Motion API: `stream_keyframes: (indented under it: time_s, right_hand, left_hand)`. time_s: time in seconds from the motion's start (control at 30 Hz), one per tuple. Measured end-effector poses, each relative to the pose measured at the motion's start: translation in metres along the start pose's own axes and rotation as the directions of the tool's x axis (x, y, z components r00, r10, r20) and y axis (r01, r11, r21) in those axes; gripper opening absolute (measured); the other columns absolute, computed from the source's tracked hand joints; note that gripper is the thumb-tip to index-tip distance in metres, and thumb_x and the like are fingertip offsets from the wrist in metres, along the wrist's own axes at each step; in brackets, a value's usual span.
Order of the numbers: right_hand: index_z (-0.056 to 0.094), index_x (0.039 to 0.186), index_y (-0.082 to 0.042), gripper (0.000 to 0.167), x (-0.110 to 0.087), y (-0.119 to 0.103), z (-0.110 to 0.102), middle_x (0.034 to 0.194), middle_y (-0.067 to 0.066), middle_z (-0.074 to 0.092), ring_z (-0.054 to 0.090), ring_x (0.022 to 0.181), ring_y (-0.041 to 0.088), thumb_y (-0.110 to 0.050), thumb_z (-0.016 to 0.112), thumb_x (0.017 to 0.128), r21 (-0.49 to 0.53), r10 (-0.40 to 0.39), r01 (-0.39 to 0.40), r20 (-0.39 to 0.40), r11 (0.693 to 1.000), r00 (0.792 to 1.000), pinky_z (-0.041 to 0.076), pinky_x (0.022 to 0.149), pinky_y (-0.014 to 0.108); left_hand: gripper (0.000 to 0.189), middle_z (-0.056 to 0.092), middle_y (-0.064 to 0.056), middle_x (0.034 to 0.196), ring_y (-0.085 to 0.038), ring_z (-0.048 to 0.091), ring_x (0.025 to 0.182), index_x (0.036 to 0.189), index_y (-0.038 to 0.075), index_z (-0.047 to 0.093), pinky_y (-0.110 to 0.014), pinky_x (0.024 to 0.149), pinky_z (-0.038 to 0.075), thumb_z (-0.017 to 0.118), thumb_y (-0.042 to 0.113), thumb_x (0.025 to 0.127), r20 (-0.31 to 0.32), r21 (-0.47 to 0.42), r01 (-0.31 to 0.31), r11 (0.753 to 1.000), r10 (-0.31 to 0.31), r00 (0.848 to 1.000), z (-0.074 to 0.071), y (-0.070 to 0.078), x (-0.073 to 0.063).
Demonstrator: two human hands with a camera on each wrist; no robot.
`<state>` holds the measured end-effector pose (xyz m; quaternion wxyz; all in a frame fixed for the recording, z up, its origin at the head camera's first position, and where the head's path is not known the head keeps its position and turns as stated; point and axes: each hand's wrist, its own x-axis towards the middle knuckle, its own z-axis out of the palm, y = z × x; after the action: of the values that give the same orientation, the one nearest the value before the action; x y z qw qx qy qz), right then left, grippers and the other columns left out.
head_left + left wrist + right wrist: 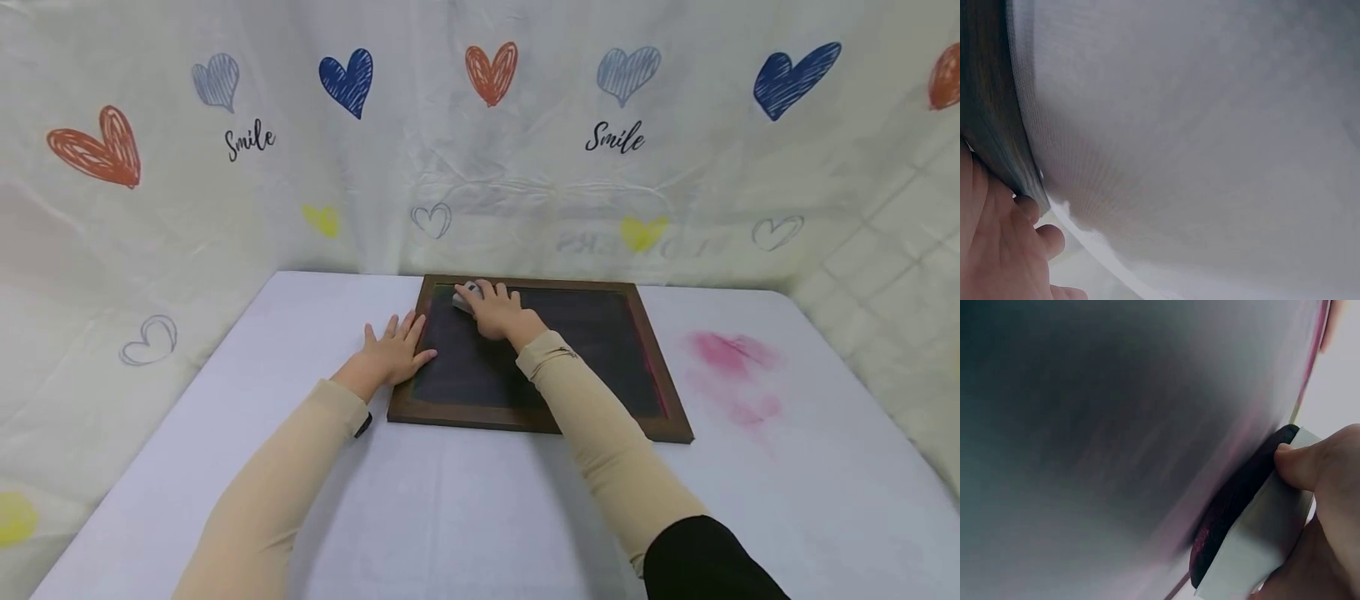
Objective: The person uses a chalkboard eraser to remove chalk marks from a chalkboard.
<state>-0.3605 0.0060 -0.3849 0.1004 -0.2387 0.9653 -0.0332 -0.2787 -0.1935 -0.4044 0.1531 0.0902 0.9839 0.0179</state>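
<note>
A dark chalkboard (577, 350) in a brown wooden frame lies flat on the white table (450, 500). My right hand (497, 310) grips a grey eraser (465, 297) and holds it against the board's far left corner. In the right wrist view the eraser (1254, 531) shows a dark felt face on the board (1104, 437), with my thumb on its side. My left hand (393, 350) lies flat, fingers spread, on the table, its fingers against the frame's left edge. The left wrist view shows fingertips (1029, 209) beside the frame (991, 112).
A pink chalk smear (731, 367) stains the tablecloth right of the board. A pink streak runs along the board's right inner edge (652, 375). A white curtain with hearts and "Smile" (615, 137) stands behind the table.
</note>
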Motion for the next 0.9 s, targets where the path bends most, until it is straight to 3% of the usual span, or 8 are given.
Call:
stream_keyframes:
  time_s: [0.33,0.63,0.9]
  right_hand:
    - [0.012,0.167,-0.024,0.061,-0.018,0.068,-0.005,0.168,0.018,0.011,0.017,0.150,0.045,-0.018,0.040,0.112,0.049,0.054,-0.053,-0.013,0.997,0.998,0.020,0.115,0.063]
    - [0.013,0.166,-0.018,0.061,-0.052,0.134,-0.010,0.166,0.026,0.008,0.012,0.147,0.054,-0.014,0.039,0.111,0.112,0.130,-0.129,-0.006,0.985,0.991,0.018,0.112,0.070]
    - [0.009,0.166,-0.014,0.061,-0.078,0.167,-0.014,0.164,0.028,0.003,0.010,0.144,0.057,-0.012,0.036,0.111,0.194,0.236,-0.233,0.009,0.953,0.972,0.019,0.108,0.070]
  left_hand:
    - [0.078,-0.005,-0.013,0.171,-0.037,-0.003,0.156,0.166,0.009,-0.002,-0.071,0.116,-0.001,0.027,0.056,0.110,0.017,-0.008,0.004,1.000,-0.003,1.000,-0.001,-0.001,-0.001]
    - [0.078,-0.006,-0.014,0.171,-0.038,-0.003,0.156,0.165,0.008,-0.002,-0.071,0.116,-0.001,0.028,0.055,0.110,0.022,0.000,0.001,1.000,-0.001,1.000,-0.006,-0.001,-0.005]
    - [0.077,-0.006,-0.014,0.171,-0.038,-0.003,0.156,0.165,0.008,-0.001,-0.071,0.116,-0.003,0.027,0.054,0.111,0.026,-0.014,-0.003,1.000,0.003,1.000,-0.004,0.002,-0.003]
